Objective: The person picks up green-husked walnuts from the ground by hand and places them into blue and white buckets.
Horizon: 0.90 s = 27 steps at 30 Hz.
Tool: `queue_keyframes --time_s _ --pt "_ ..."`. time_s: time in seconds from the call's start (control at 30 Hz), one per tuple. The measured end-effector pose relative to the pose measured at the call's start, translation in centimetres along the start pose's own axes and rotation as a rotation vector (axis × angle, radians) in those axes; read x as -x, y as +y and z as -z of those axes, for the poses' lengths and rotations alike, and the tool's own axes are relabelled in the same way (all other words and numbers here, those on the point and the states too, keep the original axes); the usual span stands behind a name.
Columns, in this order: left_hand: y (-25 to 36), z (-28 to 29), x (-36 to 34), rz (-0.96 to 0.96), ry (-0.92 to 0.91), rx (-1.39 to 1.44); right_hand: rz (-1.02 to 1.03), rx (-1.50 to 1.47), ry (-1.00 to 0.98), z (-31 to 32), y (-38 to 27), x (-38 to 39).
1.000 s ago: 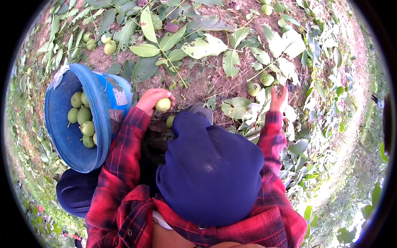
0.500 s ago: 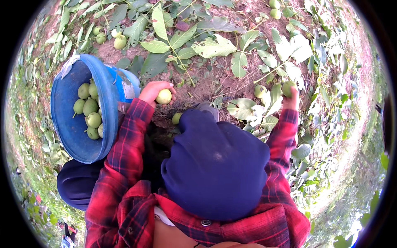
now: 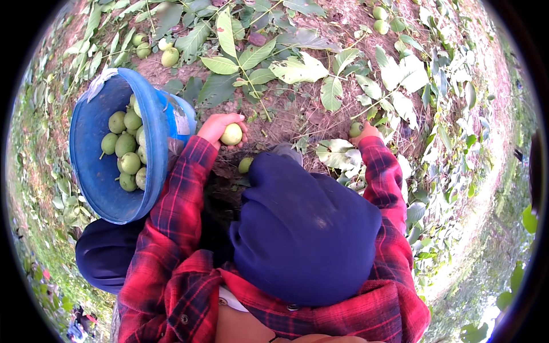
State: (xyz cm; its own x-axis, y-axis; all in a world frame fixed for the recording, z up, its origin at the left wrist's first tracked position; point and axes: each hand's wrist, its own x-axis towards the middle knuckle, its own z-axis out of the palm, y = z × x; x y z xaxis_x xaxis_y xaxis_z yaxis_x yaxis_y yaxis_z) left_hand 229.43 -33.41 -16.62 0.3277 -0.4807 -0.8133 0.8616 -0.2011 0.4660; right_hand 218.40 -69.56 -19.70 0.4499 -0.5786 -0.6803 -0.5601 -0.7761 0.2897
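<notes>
My left hand (image 3: pixel 220 128) is curled round a pale green walnut (image 3: pixel 231 135), just right of the bucket's base. On the right, my right hand (image 3: pixel 369 133) has its fingers on another green walnut (image 3: pixel 355 130) low over the ground by some leaves; its palm is hidden, so I cannot tell whether a second walnut is in it. A blue bucket (image 3: pixel 151 114) lies tipped beside my left forearm, its mouth facing left. Several green walnuts (image 3: pixel 125 145) rest inside it. One more walnut (image 3: pixel 245 165) lies on the soil near my shoe.
Fallen leafy twigs (image 3: pixel 297 67) cover the brown soil ahead. Loose walnuts lie at the far left (image 3: pixel 170 57) and far right (image 3: pixel 381 26). My dark blue trouser knee (image 3: pixel 306 228) rises between my arms. Thicker foliage (image 3: pixel 449 103) spreads along the right.
My right hand has moved left and slightly down, from holding a walnut up among the leaves to the walnut lying nearby. My left hand keeps its walnut and has hardly moved.
</notes>
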Motion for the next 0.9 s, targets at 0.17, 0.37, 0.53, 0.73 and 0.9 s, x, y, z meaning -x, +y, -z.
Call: queue_keyframes --time_s 0.17,0.37,0.53,0.73,0.9 --pt "0.1 0.1 0.0 0.012 0.028 -0.004 0.267 -0.635 -0.023 1.1 1.4 1.1" --pt "-0.8 -0.8 -0.7 0.03 -0.001 -0.012 1.081 -1.675 -0.582 8.7 -4.3 10.2" --pt "-2.0 -1.2 -2.3 0.047 -0.056 -0.068 1.669 -1.704 -0.632 15.7 -18.9 17.1" --pt "-0.7 -3.8 -0.6 -0.172 0.278 0.056 2.219 -1.207 -0.071 14.9 -26.0 21.9" --pt "0.0 -0.4 -0.3 0.053 0.074 -0.116 1.023 -1.798 0.451 8.3 -10.5 5.4"
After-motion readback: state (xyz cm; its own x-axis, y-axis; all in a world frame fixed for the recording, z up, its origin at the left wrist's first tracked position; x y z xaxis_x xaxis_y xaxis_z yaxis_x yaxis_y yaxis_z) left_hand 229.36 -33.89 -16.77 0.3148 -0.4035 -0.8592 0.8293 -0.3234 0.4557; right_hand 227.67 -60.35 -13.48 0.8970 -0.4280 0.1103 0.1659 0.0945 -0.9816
